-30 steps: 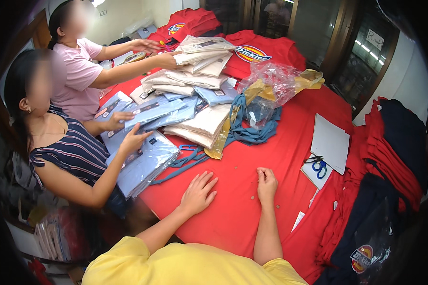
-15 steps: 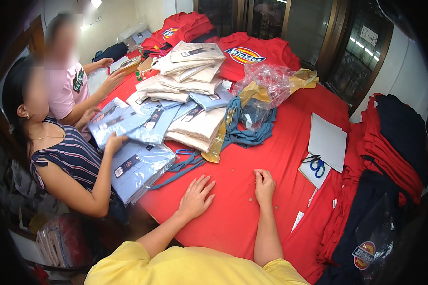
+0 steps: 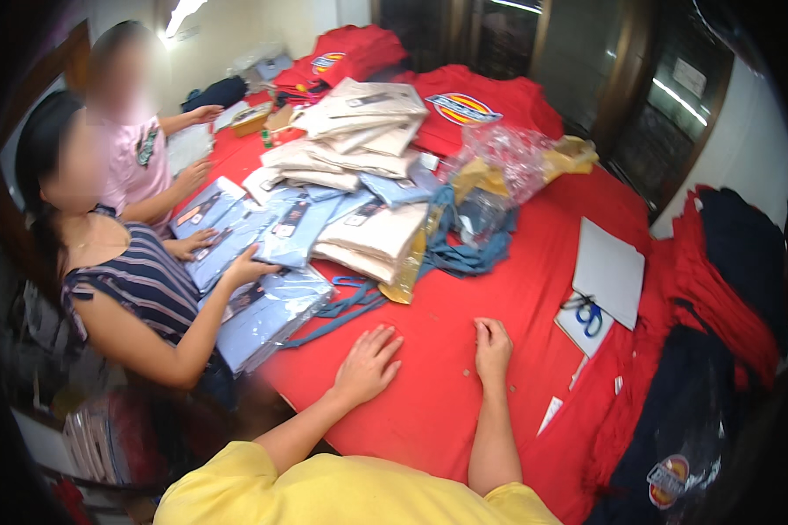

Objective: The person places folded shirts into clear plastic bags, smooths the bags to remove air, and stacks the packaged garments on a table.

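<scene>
My left hand [image 3: 368,364] rests palm down on the red cloth-covered table [image 3: 433,409], open, with its fingers stretched toward the garment piles. Across a stretch of cloth, my right hand [image 3: 494,350] lies on its side with the fingers curled in; nothing shows in its grip. Ahead of the left hand trails a blue-grey cloth strap [image 3: 350,308] from a tangled bundle [image 3: 473,249]. Light-blue bagged shirts [image 3: 267,319] are stacked to the left, where a co-worker's hands [image 3: 249,269] touch the upper ones. White folded bagged garments [image 3: 359,162] form a tall heap behind.
Blue-handled scissors [image 3: 589,317] lie on white boards [image 3: 608,271] to the right. Red and navy garments [image 3: 731,289] are piled along the right edge. Clear plastic [image 3: 503,157] and red shirts [image 3: 481,105] lie at the back. A second person in pink [image 3: 136,157] stands far left.
The co-worker in stripes has lowered the light-blue bagged shirts onto the stack. My view has shifted slightly; both my hands stay in about the same place and pose.
</scene>
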`<state>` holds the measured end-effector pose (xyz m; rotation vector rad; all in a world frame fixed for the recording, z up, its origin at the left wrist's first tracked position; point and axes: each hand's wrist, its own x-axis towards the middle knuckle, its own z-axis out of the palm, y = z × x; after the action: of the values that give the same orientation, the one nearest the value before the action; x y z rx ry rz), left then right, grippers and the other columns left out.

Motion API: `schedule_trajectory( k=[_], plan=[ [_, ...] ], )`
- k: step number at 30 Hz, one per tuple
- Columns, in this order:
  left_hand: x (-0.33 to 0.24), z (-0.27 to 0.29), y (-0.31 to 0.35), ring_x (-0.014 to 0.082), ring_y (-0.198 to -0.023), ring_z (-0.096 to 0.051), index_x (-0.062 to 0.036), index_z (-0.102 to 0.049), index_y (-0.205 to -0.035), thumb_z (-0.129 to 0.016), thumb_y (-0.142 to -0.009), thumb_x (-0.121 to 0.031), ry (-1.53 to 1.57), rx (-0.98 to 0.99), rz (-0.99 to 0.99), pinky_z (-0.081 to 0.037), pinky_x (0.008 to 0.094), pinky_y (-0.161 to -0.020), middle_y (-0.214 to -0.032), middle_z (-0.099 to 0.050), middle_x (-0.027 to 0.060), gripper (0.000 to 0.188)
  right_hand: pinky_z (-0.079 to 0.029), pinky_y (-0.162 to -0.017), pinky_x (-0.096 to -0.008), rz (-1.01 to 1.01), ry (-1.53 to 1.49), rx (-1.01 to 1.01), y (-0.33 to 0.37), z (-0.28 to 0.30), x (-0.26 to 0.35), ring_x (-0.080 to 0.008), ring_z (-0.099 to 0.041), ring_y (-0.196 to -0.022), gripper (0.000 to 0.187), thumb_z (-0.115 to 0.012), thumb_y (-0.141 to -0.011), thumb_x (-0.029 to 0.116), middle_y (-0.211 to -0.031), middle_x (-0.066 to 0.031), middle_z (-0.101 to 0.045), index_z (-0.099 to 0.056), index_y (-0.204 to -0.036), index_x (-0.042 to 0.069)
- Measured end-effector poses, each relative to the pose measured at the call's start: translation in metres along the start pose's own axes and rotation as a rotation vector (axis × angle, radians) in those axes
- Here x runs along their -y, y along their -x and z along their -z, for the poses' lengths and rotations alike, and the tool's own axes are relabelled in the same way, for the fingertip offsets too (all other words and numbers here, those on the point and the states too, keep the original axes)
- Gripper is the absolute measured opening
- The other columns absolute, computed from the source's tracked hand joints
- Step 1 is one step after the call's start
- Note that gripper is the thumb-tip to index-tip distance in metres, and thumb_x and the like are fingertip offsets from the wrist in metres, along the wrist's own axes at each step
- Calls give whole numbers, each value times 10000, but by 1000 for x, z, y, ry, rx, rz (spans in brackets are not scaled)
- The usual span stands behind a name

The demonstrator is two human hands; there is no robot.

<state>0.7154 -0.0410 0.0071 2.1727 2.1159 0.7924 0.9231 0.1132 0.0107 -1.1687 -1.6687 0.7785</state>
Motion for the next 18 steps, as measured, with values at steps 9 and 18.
schedule_trajectory(
  k=[9, 18],
  plan=[
    [-3, 1, -1, 317, -1382, -371, -81, -532, -1340, -576, -928, -293, 23, 16, 2, -285, 463, -1153, -1441, -450, 157, 466, -488, -727, -330, -48, -18, -6, 2, 2, -6, -244, -633, -808, 138, -574, -922, 90, -901, -116, -658, -673, -932, -6],
    [-1, -2, -1, 320, -1373, -383, -89, -531, -1345, -581, -924, -292, 19, 0, -9, -288, 463, -1150, -1436, -455, 156, 470, -489, -737, -335, -50, 6, -1, 1, 3, -12, -249, -637, -819, 144, -573, -925, 99, -906, -120, -661, -673, -934, -4]
  ],
)
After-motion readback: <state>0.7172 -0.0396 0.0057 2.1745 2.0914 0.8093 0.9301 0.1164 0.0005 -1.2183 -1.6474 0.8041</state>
